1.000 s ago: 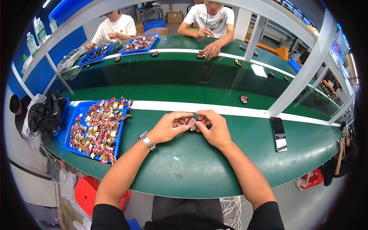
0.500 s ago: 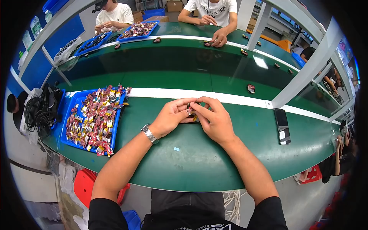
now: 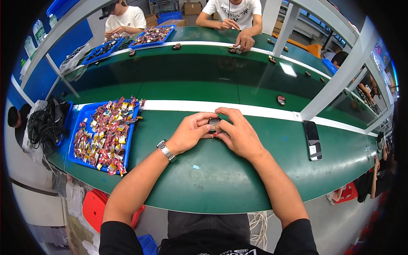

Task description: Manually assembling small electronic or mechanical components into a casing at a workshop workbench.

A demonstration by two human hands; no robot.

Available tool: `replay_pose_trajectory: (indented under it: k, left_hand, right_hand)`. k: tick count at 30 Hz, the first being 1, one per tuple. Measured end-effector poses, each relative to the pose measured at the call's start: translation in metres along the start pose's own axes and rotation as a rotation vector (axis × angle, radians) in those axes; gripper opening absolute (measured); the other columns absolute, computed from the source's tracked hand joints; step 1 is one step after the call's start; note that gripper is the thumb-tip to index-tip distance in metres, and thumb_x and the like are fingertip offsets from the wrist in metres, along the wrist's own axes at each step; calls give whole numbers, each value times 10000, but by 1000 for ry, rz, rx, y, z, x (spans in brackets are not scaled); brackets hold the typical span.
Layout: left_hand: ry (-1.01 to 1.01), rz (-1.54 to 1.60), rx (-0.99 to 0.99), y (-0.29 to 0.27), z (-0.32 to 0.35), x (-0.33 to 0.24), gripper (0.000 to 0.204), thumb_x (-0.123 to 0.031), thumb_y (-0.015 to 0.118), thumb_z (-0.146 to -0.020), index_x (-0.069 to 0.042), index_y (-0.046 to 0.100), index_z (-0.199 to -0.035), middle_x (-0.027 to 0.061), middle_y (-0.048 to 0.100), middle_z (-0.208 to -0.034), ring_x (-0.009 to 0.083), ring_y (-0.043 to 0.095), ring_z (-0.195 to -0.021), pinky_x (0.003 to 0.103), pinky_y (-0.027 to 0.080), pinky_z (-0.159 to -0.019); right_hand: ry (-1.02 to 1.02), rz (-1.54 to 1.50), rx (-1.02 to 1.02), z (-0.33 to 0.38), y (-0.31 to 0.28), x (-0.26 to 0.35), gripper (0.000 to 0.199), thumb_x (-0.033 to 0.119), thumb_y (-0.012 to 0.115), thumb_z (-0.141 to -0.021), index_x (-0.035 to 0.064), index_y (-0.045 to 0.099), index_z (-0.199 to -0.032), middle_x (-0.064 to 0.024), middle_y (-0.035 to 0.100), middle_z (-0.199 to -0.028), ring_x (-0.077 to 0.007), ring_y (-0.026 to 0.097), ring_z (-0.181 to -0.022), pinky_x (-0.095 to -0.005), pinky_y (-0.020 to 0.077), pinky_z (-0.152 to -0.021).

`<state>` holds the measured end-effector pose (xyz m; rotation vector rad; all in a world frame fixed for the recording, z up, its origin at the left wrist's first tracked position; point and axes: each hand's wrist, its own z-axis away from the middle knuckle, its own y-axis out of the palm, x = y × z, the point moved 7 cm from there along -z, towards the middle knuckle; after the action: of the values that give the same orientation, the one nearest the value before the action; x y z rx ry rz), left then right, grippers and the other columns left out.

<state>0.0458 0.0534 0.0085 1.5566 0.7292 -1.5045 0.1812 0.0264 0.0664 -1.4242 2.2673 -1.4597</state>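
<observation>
My left hand (image 3: pixel 192 132), with a metal-banded watch on its wrist, grips a small black plastic casing (image 3: pixel 214 121) between thumb and fingers, just above the green bench. My right hand (image 3: pixel 242 135) closes on the casing's right and near side, thumb against it and forefinger arched over the far end. A small red piece (image 3: pixel 215 134) shows by the right fingertips at the casing's near edge; its kind is too small to tell. To the left, a blue tray (image 3: pixel 127 149) holds a heap of small red circuit pieces with yellow and white parts (image 3: pixel 106 131).
A phone (image 3: pixel 313 140) lies on the bench (image 3: pixel 238 182) to the right. Beyond the white rail (image 3: pixel 182 105), a green belt carries small assemblies, one dark red unit (image 3: pixel 281 100) among them. Slanted white posts (image 3: pixel 335 80) stand at right. Two people work across the belt.
The casing has been turned so that its dark face shows between my hands. My right forefinger has lifted away. Assemblies on the belt have shifted slightly right.
</observation>
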Motion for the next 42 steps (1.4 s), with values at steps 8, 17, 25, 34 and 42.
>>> replay_pose_trajectory:
  k: [8,17,25,34,42]
  left_hand:
    - [37,-13,3,0,0,2,385,-3,494,-1011,2,480,-1397,112,600,-1306,174,615,-1165,333,555,-1000]
    - [8,155,105,0,1,6,391,12,520,-975,-14,484,-1364,136,601,-1300,221,609,-1200,398,534,-1033]
    - [22,154,166,-2,4,5,420,-13,557,-964,0,473,-1375,147,589,-1303,226,599,-1207,412,515,-1056]
    - [29,152,182,0,4,3,394,4,528,-974,17,477,-1365,145,583,-1300,224,598,-1207,408,535,-1036]
    - [37,72,74,2,2,3,288,-7,504,-1006,-15,519,-1293,108,601,-1268,199,622,-1155,369,567,-986]
  right_hand:
    - [-36,-26,-22,0,0,3,188,95,779,-778,101,722,-956,-78,560,-1306,-298,551,-1156,-408,502,-944]
    - [111,-148,-75,6,-2,-3,64,96,694,-841,52,693,-888,-82,594,-1289,-297,542,-1186,-400,494,-961]
    - [94,-189,-43,7,5,-5,74,122,686,-853,67,709,-899,-87,593,-1308,-295,549,-1193,-395,514,-937]
    - [182,-220,-59,11,8,-11,106,129,712,-852,74,728,-941,-84,629,-1251,-283,562,-1206,-392,495,-978]
    - [144,-297,-47,12,7,-9,105,130,707,-863,70,725,-948,-80,609,-1277,-278,549,-1211,-391,501,-967]
